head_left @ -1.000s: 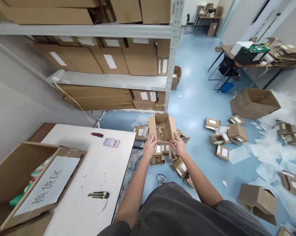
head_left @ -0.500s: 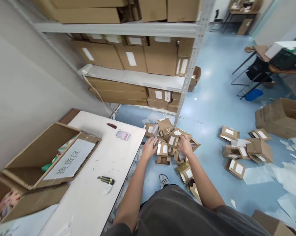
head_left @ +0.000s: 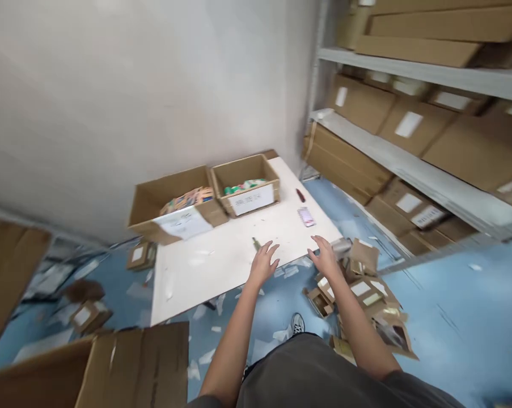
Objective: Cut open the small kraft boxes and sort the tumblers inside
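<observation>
My left hand (head_left: 263, 265) hovers at the near edge of the white table (head_left: 230, 252), fingers apart and holding nothing. Just beyond its fingertips lies a box cutter (head_left: 256, 244), partly hidden by them. My right hand (head_left: 322, 258) is also open and bare, held over the table's right front corner. Farther back on the tabletop are a blurred pinkish item (head_left: 305, 216) and a dark red cutter (head_left: 300, 195). Two open cardboard boxes stand along the wall side: one with green and white contents (head_left: 253, 198), the other with colourful contents (head_left: 182, 221).
Opened small cardboard boxes (head_left: 368, 289) are heaped on the floor at the right, beside the shelving rack (head_left: 426, 164) full of cartons. A large open carton (head_left: 140, 362) stands front left. Paper scraps (head_left: 207, 356) litter the blue floor.
The view has swung left from the shelf toward the table. My hands have moved from over the heap of opened boxes to the table's front edge, both open.
</observation>
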### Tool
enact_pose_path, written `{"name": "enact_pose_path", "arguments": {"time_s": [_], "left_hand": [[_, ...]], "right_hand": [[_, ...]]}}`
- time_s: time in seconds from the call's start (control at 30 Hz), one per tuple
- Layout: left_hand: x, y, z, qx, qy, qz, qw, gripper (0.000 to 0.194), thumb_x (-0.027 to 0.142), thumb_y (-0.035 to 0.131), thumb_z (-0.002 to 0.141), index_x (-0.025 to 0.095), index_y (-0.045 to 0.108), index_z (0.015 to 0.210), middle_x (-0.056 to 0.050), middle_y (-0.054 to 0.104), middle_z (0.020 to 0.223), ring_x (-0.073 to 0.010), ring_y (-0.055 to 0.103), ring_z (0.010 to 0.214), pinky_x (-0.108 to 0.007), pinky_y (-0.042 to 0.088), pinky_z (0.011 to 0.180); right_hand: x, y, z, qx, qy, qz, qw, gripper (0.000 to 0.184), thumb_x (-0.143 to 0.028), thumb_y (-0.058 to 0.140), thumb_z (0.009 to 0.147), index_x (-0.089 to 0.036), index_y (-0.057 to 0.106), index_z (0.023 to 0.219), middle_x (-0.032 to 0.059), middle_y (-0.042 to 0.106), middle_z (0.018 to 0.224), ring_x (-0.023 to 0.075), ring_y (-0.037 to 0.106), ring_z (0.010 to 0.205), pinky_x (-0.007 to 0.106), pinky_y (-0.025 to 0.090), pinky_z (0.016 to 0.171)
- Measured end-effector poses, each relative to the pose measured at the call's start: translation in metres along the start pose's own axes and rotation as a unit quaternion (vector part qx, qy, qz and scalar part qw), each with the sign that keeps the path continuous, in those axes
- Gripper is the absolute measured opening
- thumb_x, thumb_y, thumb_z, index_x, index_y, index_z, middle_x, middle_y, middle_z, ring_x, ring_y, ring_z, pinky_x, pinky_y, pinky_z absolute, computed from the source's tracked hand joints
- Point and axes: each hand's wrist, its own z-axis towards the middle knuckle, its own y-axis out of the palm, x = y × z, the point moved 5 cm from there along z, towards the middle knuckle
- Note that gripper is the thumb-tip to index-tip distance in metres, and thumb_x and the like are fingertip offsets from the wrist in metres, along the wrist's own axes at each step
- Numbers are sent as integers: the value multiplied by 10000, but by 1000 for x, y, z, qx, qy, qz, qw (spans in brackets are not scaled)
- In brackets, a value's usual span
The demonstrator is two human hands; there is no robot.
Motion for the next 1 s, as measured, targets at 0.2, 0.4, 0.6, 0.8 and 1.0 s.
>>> {"name": "enact_pose_path", "arguments": {"time_s": [0.2, 0.4, 0.6, 0.8, 1.0], "left_hand": [[-113, -104, -170, 111, -199, 29, 973, 571, 251, 686, 894, 253, 547, 1448, -121, 455, 1586, -282, 428, 1459, -478, 411, 1187], [-196, -193, -393, 199, -399, 24, 895, 640, 297, 698, 888, 242, 510, 1497, -138, 414, 1624, -306, 403, 1489, -475, 380, 1207], [-227, -257, -606, 299, -530, 50, 792, 650, 352, 662, 918, 260, 461, 1530, -120, 372, 1652, -312, 371, 1515, -466, 348, 1226], [-238, -277, -742, 386, -622, 71, 677, 650, 360, 672, 903, 266, 473, 1514, -111, 386, 1641, -311, 389, 1500, -455, 378, 1214], [-292, -276, -773, 386, -665, 39, 639, 648, 365, 663, 904, 282, 469, 1516, -96, 373, 1649, -322, 394, 1492, -473, 420, 1184]], "right_hand": [[-172, 148, -6, -130, -201, 44, 970, 477, -348, 568, 936, -209, 599, 1391, 144, 619, 1378, 312, 550, 1300, 535, 469, 1111], [-373, 285, -92, -261, -347, 98, 895, 480, -352, 574, 930, -227, 599, 1393, 140, 596, 1399, 315, 529, 1323, 526, 468, 1116], [-549, 369, -209, -368, -463, 137, 794, 539, -313, 589, 923, -224, 551, 1453, 148, 545, 1449, 307, 509, 1352, 508, 458, 1131], [-655, 425, -275, -434, -543, 138, 706, 647, -270, 619, 904, -247, 462, 1531, 140, 461, 1540, 316, 431, 1424, 517, 413, 1172], [-711, 503, -291, -475, -548, 131, 676, 663, -296, 600, 925, -260, 419, 1562, 143, 413, 1581, 335, 384, 1459, 544, 399, 1178]]}}
